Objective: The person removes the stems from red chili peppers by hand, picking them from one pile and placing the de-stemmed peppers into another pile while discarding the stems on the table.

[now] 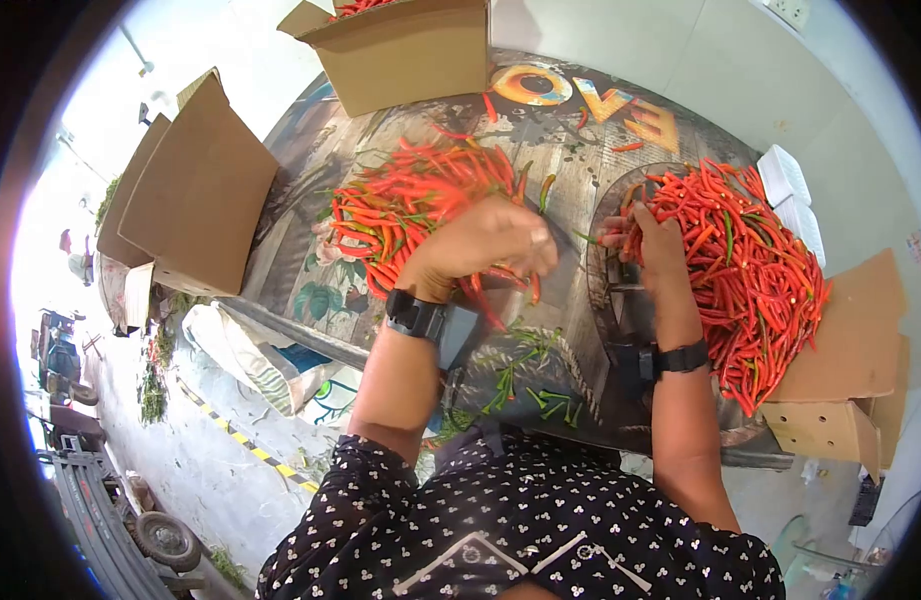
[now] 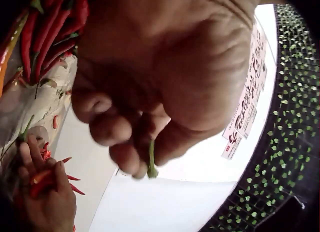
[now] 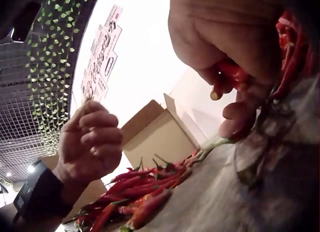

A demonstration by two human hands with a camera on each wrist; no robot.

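Note:
My left hand [image 1: 488, 240] is over the near side of the left heap of red chilies [image 1: 370, 215]; in the left wrist view its curled fingers [image 2: 112, 129] pinch a short green stem [image 2: 152, 164]. My right hand [image 1: 662, 255] is at the left edge of the larger right heap of chilies [image 1: 750, 270]. In the right wrist view, the right hand [image 3: 230, 37] has red chilies [image 3: 232, 72] gripped in its curled fingers, a cut-looking end poking out. A green stem [image 3: 212, 144] shows by its fingertips; whether they touch it I cannot tell.
Loose green stems [image 1: 550, 403] lie near the table's front edge. Cardboard boxes stand at the left [image 1: 195, 190], at the back [image 1: 410, 60] and at the right [image 1: 840, 340]. White trays [image 1: 783, 175] are beyond the right heap. A white sack [image 1: 250, 350] lies below the table's left edge.

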